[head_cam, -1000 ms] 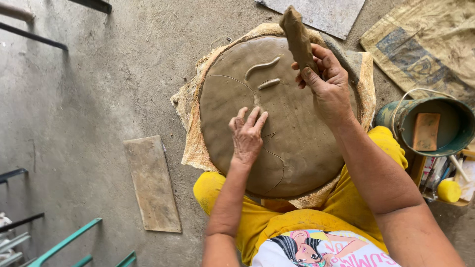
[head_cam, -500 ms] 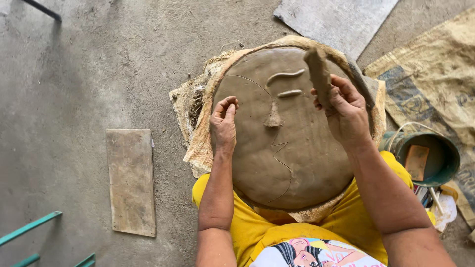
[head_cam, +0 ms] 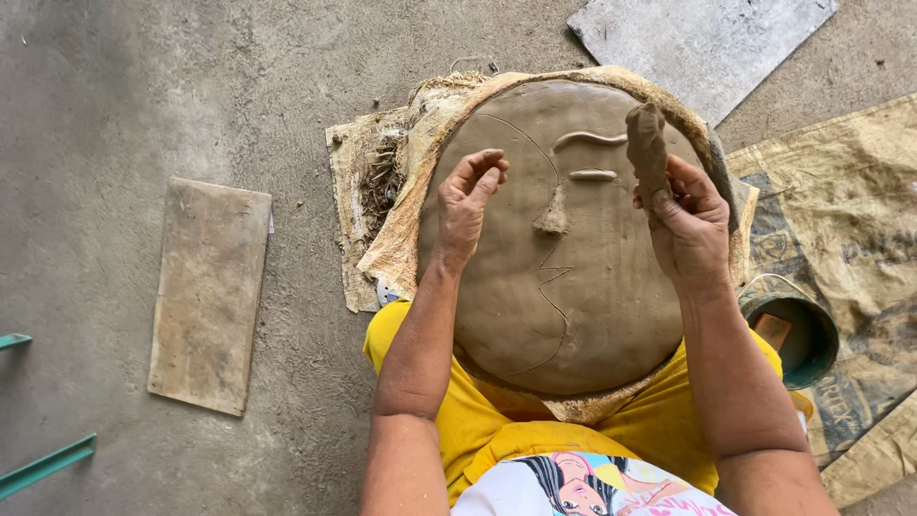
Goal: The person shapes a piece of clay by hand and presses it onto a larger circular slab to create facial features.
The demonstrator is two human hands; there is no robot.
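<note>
On a rough concrete floor [head_cam: 191, 96], a round clay face [head_cam: 564, 239] is rested across the lap, touched near its left edge by the loosely curled, empty left hand [head_cam: 468, 205], while a clay roll [head_cam: 648, 148] is gripped by the right hand [head_cam: 690, 225] at its right edge; shaping of features seems underway, careful placing being called for.

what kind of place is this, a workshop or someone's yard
Probably an informal pottery work area on a bare concrete floor, not a fitted workshop. A large round clay face rests on the person's lap, the right hand holds a lump of clay, and a bucket and old sacks lie nearby.
</note>
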